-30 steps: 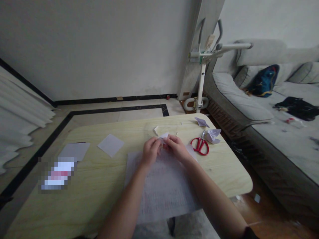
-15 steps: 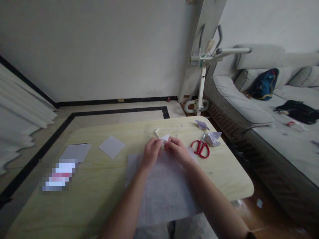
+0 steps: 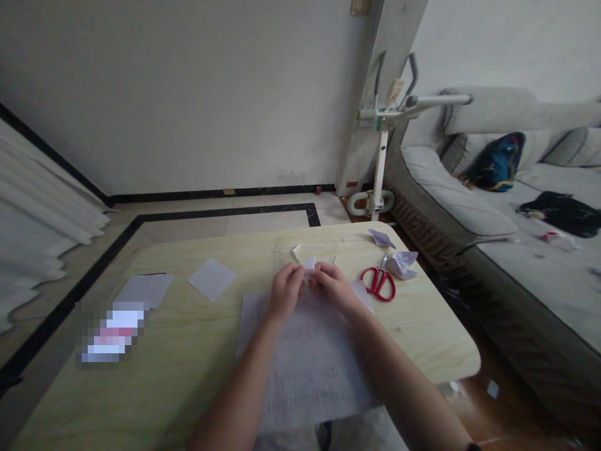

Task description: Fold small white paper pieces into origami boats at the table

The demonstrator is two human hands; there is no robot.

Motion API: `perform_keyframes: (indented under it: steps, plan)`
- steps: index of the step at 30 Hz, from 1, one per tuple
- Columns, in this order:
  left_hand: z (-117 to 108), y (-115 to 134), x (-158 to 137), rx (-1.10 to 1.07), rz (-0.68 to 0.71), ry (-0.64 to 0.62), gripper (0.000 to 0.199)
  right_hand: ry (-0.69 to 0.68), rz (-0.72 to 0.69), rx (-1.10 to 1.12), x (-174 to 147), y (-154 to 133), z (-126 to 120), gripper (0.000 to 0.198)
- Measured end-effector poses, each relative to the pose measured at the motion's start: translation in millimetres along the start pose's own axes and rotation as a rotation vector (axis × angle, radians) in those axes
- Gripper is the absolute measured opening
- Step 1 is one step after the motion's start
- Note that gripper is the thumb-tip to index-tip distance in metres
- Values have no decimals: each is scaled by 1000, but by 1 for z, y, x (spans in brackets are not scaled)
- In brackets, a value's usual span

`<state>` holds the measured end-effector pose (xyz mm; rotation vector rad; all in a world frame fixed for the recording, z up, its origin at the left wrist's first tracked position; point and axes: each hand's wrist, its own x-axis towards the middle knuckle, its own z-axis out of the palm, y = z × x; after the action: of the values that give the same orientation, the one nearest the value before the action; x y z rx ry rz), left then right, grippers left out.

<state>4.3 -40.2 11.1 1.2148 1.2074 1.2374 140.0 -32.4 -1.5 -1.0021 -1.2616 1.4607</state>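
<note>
Between my two hands is a small folded piece of white paper (image 3: 309,263), its pointed top showing above the fingertips. My left hand (image 3: 286,287) pinches its left side, and my right hand (image 3: 332,283) pinches the right side. The fingers cover most of its lower part. Beneath my hands and forearms lies a large printed sheet (image 3: 319,369). Just beyond the hands sits a small bent white paper strip (image 3: 295,252). To the right are red-handled scissors (image 3: 378,282), touching or very near a crumpled-looking folded paper (image 3: 402,264).
On the wooden table (image 3: 422,332), a square white paper (image 3: 212,279) lies left of my hands, with a stack of paper (image 3: 144,289) and a blurred-out bright object (image 3: 115,332) farther left. A folded paper (image 3: 382,238) rests near the far right corner. A sofa (image 3: 474,194) stands at right.
The folded paper's visible tip has turned from pointing rightward to more upright, and less of it shows. Both hands keep their pinch in nearly the same place.
</note>
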Motion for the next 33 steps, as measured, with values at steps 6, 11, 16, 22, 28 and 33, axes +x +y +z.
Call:
perform_keyframes:
  steps: [6, 11, 16, 22, 28, 33]
  plan:
    - [-1, -1, 0, 7, 13, -6, 29, 14, 9, -4, 1, 0, 0, 29]
    - [-1, -3, 1, 20, 34, -6, 31, 22, 1, -9, 1, -1, 1, 30]
    - [-2, -5, 1, 43, 61, -11, 33, 31, -6, -16, 1, -2, 1, 30]
    - [-3, -7, 1, 43, 66, 0, 33, 43, -19, -9, 2, -2, 3, 29]
    - [-3, -7, 2, 22, 46, -5, 32, 44, 0, -15, 1, -2, 3, 33]
    - [-1, -5, 1, 6, 43, -6, 30, 56, 0, -12, 1, -3, 3, 33]
